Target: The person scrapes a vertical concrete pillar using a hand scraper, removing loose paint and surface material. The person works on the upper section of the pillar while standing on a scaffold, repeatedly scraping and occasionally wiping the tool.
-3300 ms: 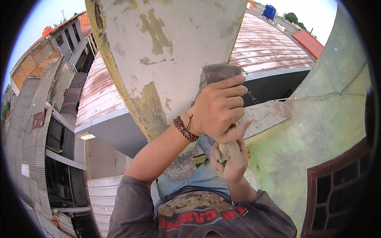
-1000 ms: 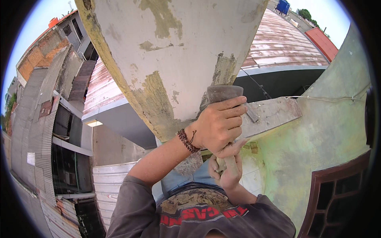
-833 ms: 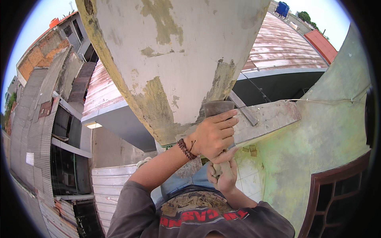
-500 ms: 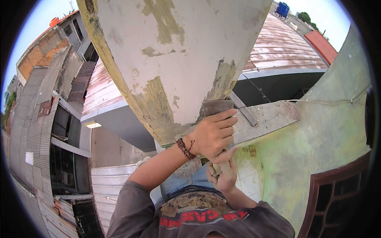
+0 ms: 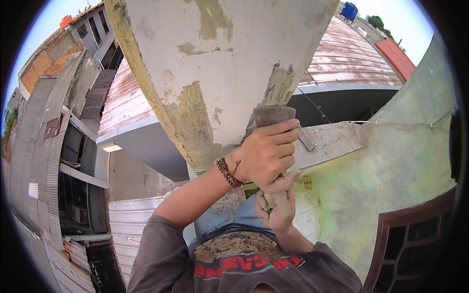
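Against the peeling wall slab [image 5: 220, 63] the scraper blade [image 5: 273, 116] lies pressed flat; the left hand [image 5: 266, 155] wraps closed over its top to bear down, the right hand [image 5: 278, 207] below gripping the handle [image 5: 282, 198] to steer.

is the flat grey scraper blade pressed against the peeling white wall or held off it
Pressed against it, as far as shows: the flat grey scraper blade lies on the peeling white wall, with the left hand pushing on it.
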### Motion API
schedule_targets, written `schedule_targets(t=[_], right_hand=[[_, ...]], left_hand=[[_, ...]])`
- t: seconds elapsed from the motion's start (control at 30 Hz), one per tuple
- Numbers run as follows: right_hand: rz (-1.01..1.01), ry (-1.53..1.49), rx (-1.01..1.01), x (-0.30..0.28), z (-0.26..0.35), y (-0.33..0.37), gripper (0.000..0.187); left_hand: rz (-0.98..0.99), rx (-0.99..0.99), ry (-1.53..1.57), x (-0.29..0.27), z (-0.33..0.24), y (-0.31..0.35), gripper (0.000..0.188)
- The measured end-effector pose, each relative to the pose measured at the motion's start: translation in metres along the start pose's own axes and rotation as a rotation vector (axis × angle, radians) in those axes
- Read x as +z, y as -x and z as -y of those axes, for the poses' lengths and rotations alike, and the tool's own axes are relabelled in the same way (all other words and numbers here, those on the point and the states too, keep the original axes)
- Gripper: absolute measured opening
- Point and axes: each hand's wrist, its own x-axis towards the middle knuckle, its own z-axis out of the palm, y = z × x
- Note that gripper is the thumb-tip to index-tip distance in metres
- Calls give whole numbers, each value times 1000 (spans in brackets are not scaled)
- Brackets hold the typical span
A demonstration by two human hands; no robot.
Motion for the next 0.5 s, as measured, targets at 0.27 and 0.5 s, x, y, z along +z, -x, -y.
schedule_targets(t=[0.27, 0.5], right_hand=[[-10, 7, -17, 16, 16, -4, 31], [-3, -49, 35, 11, 7, 2, 29]], left_hand=[[-14, 40, 23, -8, 5, -11, 28], [16, 26, 7, -6, 1, -4, 29]])
